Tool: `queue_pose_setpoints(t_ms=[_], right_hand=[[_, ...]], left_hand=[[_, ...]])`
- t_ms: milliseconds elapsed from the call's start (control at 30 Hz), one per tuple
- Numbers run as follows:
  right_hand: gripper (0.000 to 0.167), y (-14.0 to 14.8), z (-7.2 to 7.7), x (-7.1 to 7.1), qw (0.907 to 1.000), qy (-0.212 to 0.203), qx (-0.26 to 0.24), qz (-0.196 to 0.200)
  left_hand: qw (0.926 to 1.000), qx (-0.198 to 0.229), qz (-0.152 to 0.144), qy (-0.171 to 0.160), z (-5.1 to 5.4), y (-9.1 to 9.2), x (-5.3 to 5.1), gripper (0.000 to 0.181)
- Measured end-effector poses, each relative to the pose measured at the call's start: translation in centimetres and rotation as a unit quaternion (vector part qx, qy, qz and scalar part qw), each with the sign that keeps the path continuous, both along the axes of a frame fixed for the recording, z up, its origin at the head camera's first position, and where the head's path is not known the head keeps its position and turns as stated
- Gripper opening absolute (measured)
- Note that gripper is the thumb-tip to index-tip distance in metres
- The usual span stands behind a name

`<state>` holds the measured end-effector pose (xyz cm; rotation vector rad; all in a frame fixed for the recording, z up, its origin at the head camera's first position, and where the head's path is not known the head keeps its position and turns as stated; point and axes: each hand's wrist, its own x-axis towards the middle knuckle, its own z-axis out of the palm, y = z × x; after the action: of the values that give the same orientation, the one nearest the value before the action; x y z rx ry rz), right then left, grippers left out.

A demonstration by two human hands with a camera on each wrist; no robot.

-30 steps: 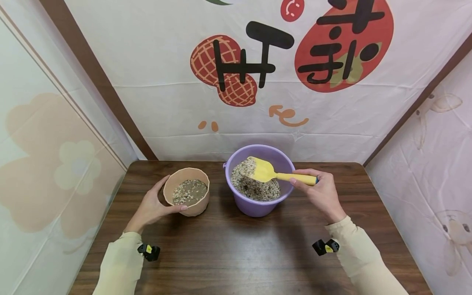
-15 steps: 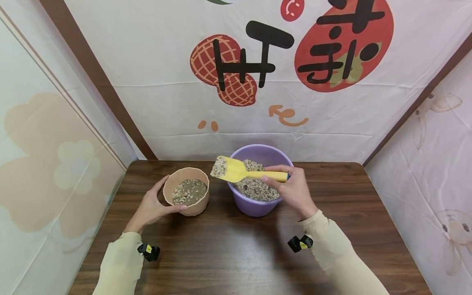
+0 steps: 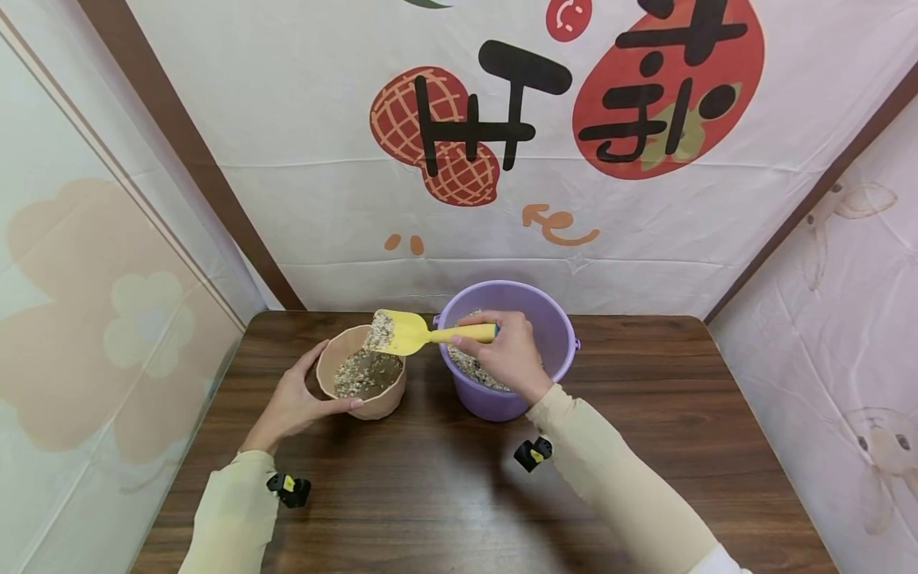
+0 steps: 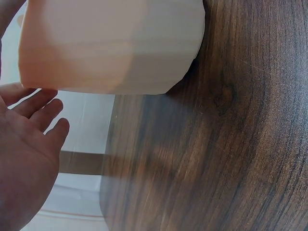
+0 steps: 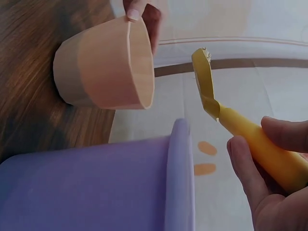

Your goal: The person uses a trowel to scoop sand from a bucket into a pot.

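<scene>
In the head view, a peach flowerpot (image 3: 378,408) with soil and pale gravel inside stands on the table. My left hand (image 3: 296,405) holds it from the left, thumb at the near rim and fingers around the far side. My right hand (image 3: 511,351) grips the yellow handle of a toy shovel (image 3: 405,333) above a purple bucket (image 3: 495,406). Gravel lies on the blade's tip, which hangs over the pot's far right rim. More gravel (image 3: 473,367) shows in the bucket, partly hidden by the right hand. In the right wrist view the blade (image 5: 204,79) is apart from the pot.
The bucket stands close to the right of the pot, its rim (image 5: 179,178) below the right hand. A brown wood-grain table (image 3: 402,502) carries both containers. Behind it hangs a printed white cloth (image 3: 323,207), with more cloth at both sides.
My right hand has carried the loaded shovel left, from over the purple bucket to the flowerpot's rim. The left hand and the pot stay put.
</scene>
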<state>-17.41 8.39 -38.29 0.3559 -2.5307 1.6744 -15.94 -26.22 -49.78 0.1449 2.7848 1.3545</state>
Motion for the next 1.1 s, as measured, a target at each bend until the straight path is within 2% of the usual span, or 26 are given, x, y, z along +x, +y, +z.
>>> queue_pose_setpoints(t_ms=[300,567,833,1100], right_hand=[[0.022,-2.7,0.4,-1.0,0.9981,-0.013,0.06,0.004],[0.02,-4.4,0.3,-1.3,0.9964,-0.017,0.083,0.009],[0.022,-5.4,0.3,-1.5,0.9915,-0.008,0.13,-0.006],[0.024,-5.8,0.0,-1.7,0.9862,0.0,0.166,0.001]], left_hand=[[1.0,-0.001,0.001,0.005,0.0,0.0,0.0,0.122],[1.0,-0.003,0.002,-0.002,0.3,0.0,0.1,0.122],[1.0,-0.005,-0.001,0.004,0.2,0.1,0.0,0.121],[1.0,-0.002,-0.001,0.005,0.2,0.0,0.0,0.121]])
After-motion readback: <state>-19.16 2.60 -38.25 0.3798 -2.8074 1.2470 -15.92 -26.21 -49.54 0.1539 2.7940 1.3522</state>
